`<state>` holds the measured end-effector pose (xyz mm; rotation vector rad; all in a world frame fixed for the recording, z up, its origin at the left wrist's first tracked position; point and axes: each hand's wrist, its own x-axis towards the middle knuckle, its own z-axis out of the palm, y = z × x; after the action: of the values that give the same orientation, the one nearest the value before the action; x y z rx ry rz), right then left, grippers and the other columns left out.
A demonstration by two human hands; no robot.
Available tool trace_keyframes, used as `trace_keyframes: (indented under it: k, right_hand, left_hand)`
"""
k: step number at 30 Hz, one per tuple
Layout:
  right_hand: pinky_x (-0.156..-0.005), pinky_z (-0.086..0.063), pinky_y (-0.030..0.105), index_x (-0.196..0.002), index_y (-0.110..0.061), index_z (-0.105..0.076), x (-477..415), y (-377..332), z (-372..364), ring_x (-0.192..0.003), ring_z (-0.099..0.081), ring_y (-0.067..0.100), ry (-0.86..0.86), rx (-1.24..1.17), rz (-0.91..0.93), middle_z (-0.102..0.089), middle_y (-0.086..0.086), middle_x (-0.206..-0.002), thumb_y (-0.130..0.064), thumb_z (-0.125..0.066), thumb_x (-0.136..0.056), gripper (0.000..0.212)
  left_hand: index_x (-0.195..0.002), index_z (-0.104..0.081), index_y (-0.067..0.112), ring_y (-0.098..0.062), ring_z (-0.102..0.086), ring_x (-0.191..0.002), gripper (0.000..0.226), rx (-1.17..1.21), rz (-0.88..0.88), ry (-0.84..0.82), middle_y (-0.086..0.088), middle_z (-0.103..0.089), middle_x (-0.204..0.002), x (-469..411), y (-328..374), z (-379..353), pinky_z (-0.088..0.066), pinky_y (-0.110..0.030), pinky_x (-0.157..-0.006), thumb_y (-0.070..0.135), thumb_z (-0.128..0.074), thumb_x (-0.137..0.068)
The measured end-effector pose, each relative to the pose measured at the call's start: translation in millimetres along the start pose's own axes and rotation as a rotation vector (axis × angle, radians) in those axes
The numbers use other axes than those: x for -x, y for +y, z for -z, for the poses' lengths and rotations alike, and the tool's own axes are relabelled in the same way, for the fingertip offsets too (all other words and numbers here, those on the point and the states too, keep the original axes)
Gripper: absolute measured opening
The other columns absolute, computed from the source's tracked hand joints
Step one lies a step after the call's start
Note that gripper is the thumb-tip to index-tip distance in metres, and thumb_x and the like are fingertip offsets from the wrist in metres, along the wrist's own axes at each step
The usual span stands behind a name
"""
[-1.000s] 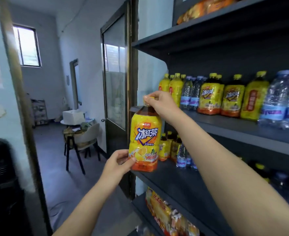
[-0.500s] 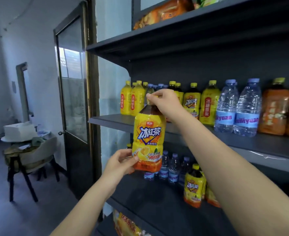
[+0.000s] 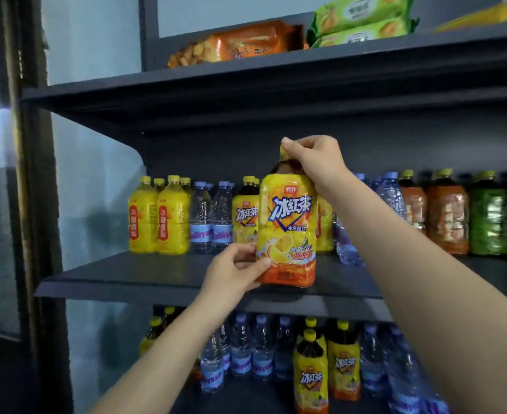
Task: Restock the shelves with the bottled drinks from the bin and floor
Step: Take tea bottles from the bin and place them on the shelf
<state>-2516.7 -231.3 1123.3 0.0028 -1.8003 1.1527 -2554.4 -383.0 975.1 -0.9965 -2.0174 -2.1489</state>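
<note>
The iced tea bottle (image 3: 288, 228) stands upright, long axis vertical, cap up and printed label facing the camera, at the front edge of the middle shelf (image 3: 156, 279), roughly halfway along the visible board. Whether its base rests on the board or hangs just above it cannot be told. The right hand (image 3: 314, 162) grips the neck from above, fingers curled round the top so that only a sliver of yellow cap shows. The left hand (image 3: 234, 273) clasps the lower left side of the label, thumb across the front. A bare strip of board runs in front of the rows at the back: yellow bottles (image 3: 156, 219) at the left end, water bottles (image 3: 210, 219) beside them, then more iced tea directly behind the held one. There is open height between the caps and the underside of the upper shelf (image 3: 186, 94). The right forearm covers part of the row. Beyond it stand orange-labelled bottles (image 3: 447, 216) and green bottles (image 3: 491, 219), blurred and cut by the frame's right edge. Snack packs (image 3: 246, 43) and green biscuit packs (image 3: 362, 22) lie on top, partly cropped. The lower shelf row (image 3: 310, 375) of tea and water is half hidden by both arms
</note>
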Motion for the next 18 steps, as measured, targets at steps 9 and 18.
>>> trace_keyframes:
  k: [9, 18]
  right_hand:
    - [-0.082, -0.053, 0.033, -0.096, -0.011, -0.064, -45.5, 36.7, -21.7, -0.087, -0.063, 0.017, 0.117, 0.094, 0.031, -0.065, 0.002, -0.086, -0.033, -0.065, -0.087, 0.023]
    - [-0.085, -0.05, 0.026, -0.114, -0.004, -0.062, -61.2, 106.9, -47.9, -0.095, -0.062, 0.015, 0.061, 0.076, -0.048, -0.065, 0.003, -0.101, -0.031, -0.064, -0.088, 0.038]
  left_hand:
    - [-0.087, -0.052, 0.022, -0.021, -0.062, -0.1, 0.022, -0.069, 0.02, -0.194, -0.004, -0.061, -0.101, -93.7, -26.1, -0.5, -0.056, -0.04, -0.083, 0.012, -0.071, -0.08]
    - [-0.093, -0.055, 0.009, -0.026, -0.066, -0.093, 0.026, -0.339, 0.083, -0.205, -0.009, -0.063, -0.096, -138.5, -67.9, -8.5, -0.056, -0.044, -0.082, 0.015, -0.075, -0.077]
